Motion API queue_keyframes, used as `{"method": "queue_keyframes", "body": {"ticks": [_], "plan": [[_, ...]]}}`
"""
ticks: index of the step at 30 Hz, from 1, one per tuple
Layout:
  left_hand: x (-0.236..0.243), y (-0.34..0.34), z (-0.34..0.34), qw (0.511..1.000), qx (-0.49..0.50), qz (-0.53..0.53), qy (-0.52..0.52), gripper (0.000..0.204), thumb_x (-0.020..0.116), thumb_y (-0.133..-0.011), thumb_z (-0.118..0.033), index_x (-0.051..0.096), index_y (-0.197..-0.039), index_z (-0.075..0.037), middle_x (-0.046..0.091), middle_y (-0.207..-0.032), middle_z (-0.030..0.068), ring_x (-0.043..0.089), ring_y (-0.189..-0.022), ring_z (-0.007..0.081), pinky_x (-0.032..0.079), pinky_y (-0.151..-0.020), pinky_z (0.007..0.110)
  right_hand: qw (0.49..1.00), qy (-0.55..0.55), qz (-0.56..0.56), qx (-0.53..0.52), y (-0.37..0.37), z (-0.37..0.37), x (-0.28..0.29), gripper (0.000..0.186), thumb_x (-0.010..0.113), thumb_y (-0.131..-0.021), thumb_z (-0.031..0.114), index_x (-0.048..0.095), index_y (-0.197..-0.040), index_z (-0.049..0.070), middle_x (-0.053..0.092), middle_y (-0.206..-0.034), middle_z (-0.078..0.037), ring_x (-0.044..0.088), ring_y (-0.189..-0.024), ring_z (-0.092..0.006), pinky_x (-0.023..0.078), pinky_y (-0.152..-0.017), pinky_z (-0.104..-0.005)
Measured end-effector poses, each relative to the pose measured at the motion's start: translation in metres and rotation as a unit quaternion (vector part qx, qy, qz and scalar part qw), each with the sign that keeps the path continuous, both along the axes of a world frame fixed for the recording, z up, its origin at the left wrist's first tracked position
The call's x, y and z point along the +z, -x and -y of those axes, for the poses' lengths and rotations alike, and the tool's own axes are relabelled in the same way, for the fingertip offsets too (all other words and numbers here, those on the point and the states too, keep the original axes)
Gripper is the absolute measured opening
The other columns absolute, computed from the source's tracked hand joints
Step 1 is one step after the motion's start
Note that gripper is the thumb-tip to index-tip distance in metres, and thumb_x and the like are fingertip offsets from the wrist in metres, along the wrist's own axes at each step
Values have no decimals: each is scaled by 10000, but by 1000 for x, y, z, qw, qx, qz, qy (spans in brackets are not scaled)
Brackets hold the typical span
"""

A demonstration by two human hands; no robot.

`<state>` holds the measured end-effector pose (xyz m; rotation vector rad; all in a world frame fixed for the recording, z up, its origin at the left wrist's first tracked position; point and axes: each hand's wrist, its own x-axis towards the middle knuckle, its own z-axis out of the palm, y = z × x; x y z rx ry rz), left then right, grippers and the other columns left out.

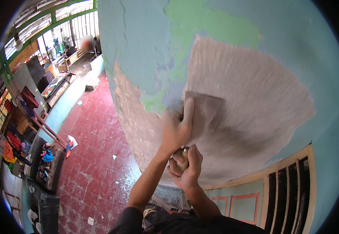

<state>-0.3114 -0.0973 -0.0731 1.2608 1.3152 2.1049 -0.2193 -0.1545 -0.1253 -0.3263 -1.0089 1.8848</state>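
Note:
My right hand [189, 167] is closed around the yellowish handle of a wide-bladed putty knife [208, 109]. The broad grey blade reaches up from that hand and lies against the wall. My left hand [177, 130] is at the blade's left side, its thumb laid along the metal; its other fingers are blurred. Around the blade, the blue-green wall [138, 35] bears a large patch of grey-brown plaster [251, 85] with streaky marks. Darker smudges show on the plaster right of and below the blade. Pale green paint [212, 23] borders it above.
Below to the left spreads a red tiled floor [87, 156] with white dust and scraps. Cluttered household goods [17, 144] and a dark bench-like block [48, 206] line the far left. A cream wooden frame with dark slats [288, 191] stands at lower right. A person [87, 45] is far back.

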Motion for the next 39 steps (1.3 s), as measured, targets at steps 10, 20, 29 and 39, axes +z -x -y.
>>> {"method": "queue_keyframes", "body": {"ticks": [10, 20, 29, 39], "plan": [[1, 1, 3, 1000, 2, 4, 5, 548, 562, -986, -305, 441, -559, 17, 328, -496, -35, 294, -500, 51, 233, -423, 316, 1000, 9, 9, 1, -1, 6, 9, 289, 353, -1042, 399, 442, -1042, 123, 413, -712, -2, 301, -393, -81, 242, -330, -234], [26, 6, -3, 1000, -17, 8, -19, 546, 555, -986, -277, 433, -543, 17, 320, -480, -34, 282, -486, 59, 219, -426, 316, 999, -38, -1, -13, 7, -8, 23, 295, 332, -1044, 393, 429, -997, 119, 419, -702, 2, 289, -378, -79, 237, -323, -231], [31, -1, -3, 999, -11, 46, -20, 563, 549, -993, -285, 403, -527, -5, 331, -483, -44, 283, -493, 44, 202, -424, 304, 1000, -11, 9, -8, 4, -5, 36, 268, 350, -1044, 380, 414, -947, 139, 411, -698, 3, 306, -386, -71, 229, -324, -225], [40, 7, -1, 999, -20, 45, -3, 564, 539, -1003, -305, 399, -524, -41, 340, -504, -69, 285, -501, 36, 204, -427, 297, 1000, 3, 15, -8, 5, 0, 43, 266, 365, -1044, 373, 422, -965, 125, 412, -707, 3, 308, -393, -77, 225, -328, -225]]}}
